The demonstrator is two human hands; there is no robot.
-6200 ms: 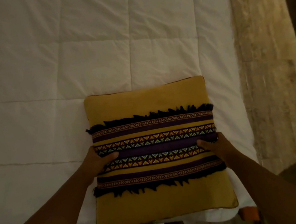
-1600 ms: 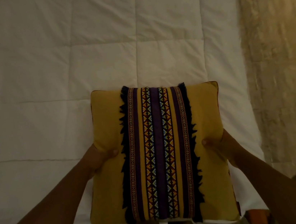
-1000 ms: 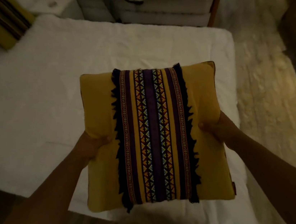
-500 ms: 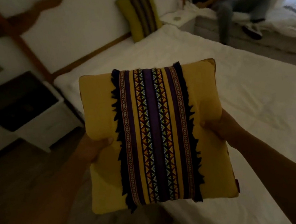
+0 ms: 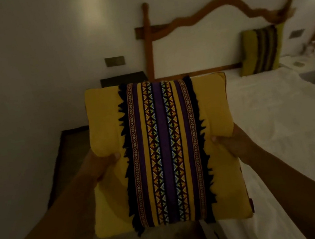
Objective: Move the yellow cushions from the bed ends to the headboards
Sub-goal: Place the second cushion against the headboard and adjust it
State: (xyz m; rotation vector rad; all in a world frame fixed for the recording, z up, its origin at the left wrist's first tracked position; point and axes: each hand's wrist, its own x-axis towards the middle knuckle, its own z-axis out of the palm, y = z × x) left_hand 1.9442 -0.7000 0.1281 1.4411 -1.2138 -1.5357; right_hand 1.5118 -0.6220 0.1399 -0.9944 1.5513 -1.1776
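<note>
I hold a yellow cushion point(image 5: 103, 126) with a purple patterned band and dark fringe upright in front of me, off the bed. My left hand point(image 5: 98, 163) grips its left edge and my right hand point(image 5: 234, 143) grips its right edge, thumbs on the front. A second yellow cushion point(image 5: 261, 49) leans against the wooden headboard point(image 5: 208, 10) at the far right. The white bed point(image 5: 283, 122) stretches from the headboard along my right side.
A dark-topped bedside table point(image 5: 123, 78) stands left of the headboard, partly hidden by the cushion. A white wall point(image 5: 18, 87) runs along the left, with dark floor point(image 5: 70, 150) between it and the bed. Small wall plates sit beside the headboard.
The cushion was turned so its band runs vertically and lifted off the bed end. The view has swung from the bed end round to face the headboard, which is now closer.
</note>
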